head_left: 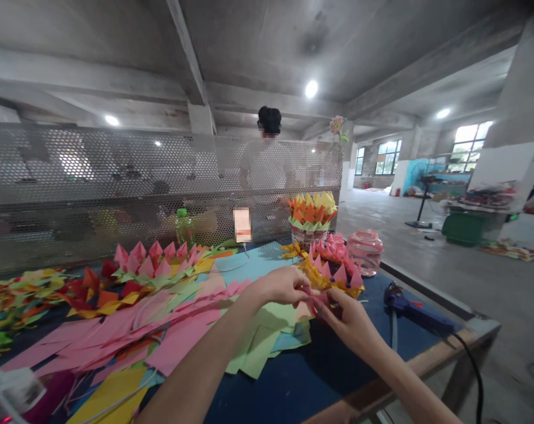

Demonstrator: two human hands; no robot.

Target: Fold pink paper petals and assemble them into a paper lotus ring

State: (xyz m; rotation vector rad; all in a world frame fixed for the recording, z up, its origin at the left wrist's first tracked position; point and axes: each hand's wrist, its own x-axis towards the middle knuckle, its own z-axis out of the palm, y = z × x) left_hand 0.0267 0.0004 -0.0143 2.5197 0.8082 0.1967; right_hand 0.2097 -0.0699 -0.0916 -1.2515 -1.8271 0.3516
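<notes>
Both hands meet over the front right of the blue-topped table. My left hand (pixel 289 285) pinches one side of a small piece of pink paper (pixel 315 303). From the other side my right hand (pixel 342 311) grips the same paper between thumb and fingers. The fingers cover much of it, so its exact folded shape is hard to make out. Just beyond my hands stands a ring of folded pink and yellow paper petals (pixel 335 274). Under my left forearm lie loose green sheets (pixel 262 338) and pink sheets (pixel 183 341).
A blue glue gun (pixel 419 312) with a black cord lies at the right edge. Behind the hands stand a pink-tinted clear jar (pixel 365 253) and a basket of paper petals (pixel 312 215). A green-capped bottle (pixel 184 227) is near the perforated metal screen (pixel 116 176); a person (pixel 269 159) is behind it.
</notes>
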